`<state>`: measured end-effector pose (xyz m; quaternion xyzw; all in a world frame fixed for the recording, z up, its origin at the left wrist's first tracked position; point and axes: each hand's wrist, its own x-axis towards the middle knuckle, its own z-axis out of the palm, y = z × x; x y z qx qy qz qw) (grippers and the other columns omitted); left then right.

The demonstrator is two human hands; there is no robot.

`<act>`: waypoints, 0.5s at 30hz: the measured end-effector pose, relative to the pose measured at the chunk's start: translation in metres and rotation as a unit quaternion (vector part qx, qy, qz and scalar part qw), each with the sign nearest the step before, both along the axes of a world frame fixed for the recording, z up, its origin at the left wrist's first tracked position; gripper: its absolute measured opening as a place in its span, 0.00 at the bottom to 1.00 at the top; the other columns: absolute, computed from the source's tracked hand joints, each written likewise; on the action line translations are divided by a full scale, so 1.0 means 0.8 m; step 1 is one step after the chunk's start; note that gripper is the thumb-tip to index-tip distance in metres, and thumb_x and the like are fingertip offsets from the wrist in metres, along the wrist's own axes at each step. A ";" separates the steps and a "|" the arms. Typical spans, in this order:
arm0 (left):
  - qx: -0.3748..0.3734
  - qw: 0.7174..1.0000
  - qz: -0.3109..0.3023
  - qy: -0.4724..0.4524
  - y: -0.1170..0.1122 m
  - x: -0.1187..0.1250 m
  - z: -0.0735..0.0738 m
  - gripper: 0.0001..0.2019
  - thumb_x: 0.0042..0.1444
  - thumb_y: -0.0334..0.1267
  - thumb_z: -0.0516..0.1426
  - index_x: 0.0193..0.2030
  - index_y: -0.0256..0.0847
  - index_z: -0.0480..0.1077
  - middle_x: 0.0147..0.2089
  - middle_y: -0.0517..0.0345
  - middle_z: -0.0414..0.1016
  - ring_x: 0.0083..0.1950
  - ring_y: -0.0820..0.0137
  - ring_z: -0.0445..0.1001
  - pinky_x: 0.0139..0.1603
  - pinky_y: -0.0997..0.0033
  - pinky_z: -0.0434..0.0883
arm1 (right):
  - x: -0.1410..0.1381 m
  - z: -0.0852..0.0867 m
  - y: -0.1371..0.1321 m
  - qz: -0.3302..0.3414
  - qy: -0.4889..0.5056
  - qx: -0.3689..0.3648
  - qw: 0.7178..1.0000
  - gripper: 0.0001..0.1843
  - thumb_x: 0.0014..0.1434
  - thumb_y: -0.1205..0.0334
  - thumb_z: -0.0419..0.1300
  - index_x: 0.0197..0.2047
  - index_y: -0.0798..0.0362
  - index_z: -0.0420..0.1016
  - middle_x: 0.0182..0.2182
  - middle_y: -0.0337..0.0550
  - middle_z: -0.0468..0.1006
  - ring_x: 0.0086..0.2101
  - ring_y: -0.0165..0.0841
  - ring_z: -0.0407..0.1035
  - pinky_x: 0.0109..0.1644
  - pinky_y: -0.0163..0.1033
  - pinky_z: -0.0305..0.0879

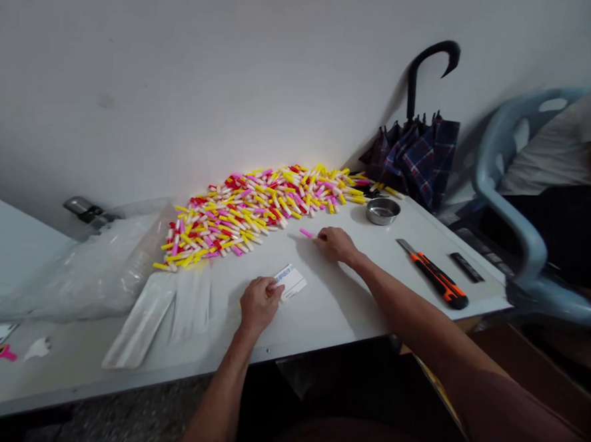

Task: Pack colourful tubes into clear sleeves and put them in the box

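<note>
Pink tube [306,233] sits right at the fingertips [320,236] of your right grip [335,245], long axis running left from them. Right grip is the nearer one; can't tell if it's closed on the tube or only touching. Left grip [260,304] is closed on a white card [290,282]. Heap of coloured tubes [256,212] lies beyond, on the surface [349,324].

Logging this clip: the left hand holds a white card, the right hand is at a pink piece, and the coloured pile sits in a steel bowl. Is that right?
No: the coloured pile lies directly on the white table, not in the steel bowl, as the head view shows. The rest stands.
</note>
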<state>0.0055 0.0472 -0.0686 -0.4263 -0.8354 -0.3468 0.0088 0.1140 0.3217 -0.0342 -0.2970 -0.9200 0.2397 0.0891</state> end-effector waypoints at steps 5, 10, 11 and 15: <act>-0.006 0.998 -0.012 -0.061 0.005 -0.004 0.009 0.07 0.60 0.38 0.60 0.32 0.46 0.78 0.33 0.60 0.76 0.38 0.67 0.74 0.39 0.67 0.67 | 0.032 0.028 -0.025 0.184 0.026 -0.057 0.981 0.12 0.61 0.54 0.63 0.36 0.53 0.84 0.31 0.45 0.82 0.30 0.34 0.69 0.34 0.36 0.57; 0.086 0.995 -0.029 -0.047 -0.002 0.004 0.005 0.07 0.63 0.39 0.59 0.35 0.45 0.78 0.36 0.57 0.77 0.43 0.65 0.74 0.47 0.65 0.70 | 0.025 0.036 -0.054 0.242 -0.033 -0.038 0.969 0.06 0.53 0.60 0.68 0.33 0.53 0.84 0.30 0.46 0.82 0.29 0.34 0.69 0.32 0.37 0.55; 0.091 0.994 -0.032 -0.045 -0.003 0.006 0.005 0.07 0.63 0.39 0.59 0.36 0.45 0.78 0.36 0.57 0.77 0.43 0.65 0.74 0.48 0.64 0.70 | 0.019 0.034 -0.061 0.240 -0.039 -0.025 0.970 0.06 0.53 0.60 0.68 0.33 0.53 0.84 0.31 0.46 0.82 0.29 0.34 0.69 0.32 0.37 0.54; 0.092 0.994 -0.043 -0.036 -0.004 0.007 0.006 0.07 0.64 0.39 0.59 0.37 0.44 0.79 0.37 0.56 0.77 0.43 0.64 0.74 0.48 0.64 0.70 | -0.002 0.021 -0.088 0.268 -0.018 -0.042 0.962 0.06 0.54 0.62 0.66 0.33 0.54 0.84 0.28 0.45 0.81 0.28 0.32 0.67 0.33 0.36 0.54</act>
